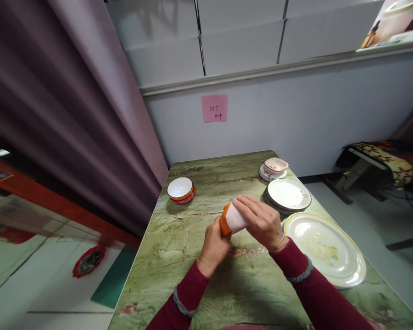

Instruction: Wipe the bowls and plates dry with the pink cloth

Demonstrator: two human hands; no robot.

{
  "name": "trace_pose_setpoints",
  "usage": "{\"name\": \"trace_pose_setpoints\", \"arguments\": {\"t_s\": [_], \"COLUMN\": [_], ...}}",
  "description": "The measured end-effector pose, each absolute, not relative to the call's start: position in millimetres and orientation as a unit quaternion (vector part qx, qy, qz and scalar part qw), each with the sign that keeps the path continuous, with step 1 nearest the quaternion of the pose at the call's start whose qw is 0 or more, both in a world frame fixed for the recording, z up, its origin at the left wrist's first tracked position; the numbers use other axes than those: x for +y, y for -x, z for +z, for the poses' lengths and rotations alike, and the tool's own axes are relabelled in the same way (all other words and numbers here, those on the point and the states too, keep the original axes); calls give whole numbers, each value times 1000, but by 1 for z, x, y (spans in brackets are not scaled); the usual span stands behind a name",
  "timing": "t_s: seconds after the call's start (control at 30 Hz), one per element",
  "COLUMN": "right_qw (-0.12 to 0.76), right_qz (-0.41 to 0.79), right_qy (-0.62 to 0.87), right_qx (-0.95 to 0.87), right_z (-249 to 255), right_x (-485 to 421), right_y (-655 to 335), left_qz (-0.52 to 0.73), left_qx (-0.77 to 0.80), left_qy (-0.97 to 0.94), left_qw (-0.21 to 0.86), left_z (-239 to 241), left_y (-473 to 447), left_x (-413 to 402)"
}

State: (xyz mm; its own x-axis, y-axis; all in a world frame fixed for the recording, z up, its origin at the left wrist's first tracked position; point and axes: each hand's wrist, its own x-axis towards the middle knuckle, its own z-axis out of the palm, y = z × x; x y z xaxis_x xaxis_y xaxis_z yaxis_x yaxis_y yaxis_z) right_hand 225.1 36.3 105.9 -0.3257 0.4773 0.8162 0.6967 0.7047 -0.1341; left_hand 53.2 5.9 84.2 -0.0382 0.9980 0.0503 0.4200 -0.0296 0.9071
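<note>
Both hands meet over the middle of the table, around a small orange-and-white thing [235, 219]. Its kind is not clear; the fingers cover much of it. My left hand [213, 247] is closed on the orange edge from below and the left. My right hand [262, 223] wraps over the white part from above and the right, fingers pressed together. Left of the hands, a white bowl with an orange outside [180, 188] rests in a red one [186, 200]. A stack of dark-rimmed plates [289, 194] and a large oval platter with a yellow rim [326, 250] lie near my right forearm.
The green wood-patterned table [172, 243] stands against a wall with a pink note [214, 108]. At its far right corner, a squarish bowl [276, 165] sits on small plates [264, 175]. A purple curtain [99, 105] hangs left; a patterned-cloth bench [392, 160] stands right.
</note>
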Motion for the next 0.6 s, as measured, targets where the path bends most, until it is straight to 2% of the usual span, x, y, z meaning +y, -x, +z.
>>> {"name": "trace_pose_setpoints", "arguments": {"t_s": [0.2, 0.37, 0.5, 0.6], "right_qw": [552, 641, 629, 604], "right_qz": [10, 301, 549, 620], "right_qy": [441, 523, 494, 474], "right_qx": [-708, -475, -243, -165], "right_z": [86, 73, 69, 59], "right_x": [35, 34, 26, 26], "right_y": [-224, -203, -176, -173], "left_qz": [451, 483, 493, 419], "left_qx": [572, 526, 511, 545], "left_qy": [-470, -423, -419, -475], "left_qw": [498, 559, 566, 550], "left_z": [84, 86, 80, 80], "left_y": [-59, -73, -81, -75], "left_x": [0, 0, 5, 8]}}
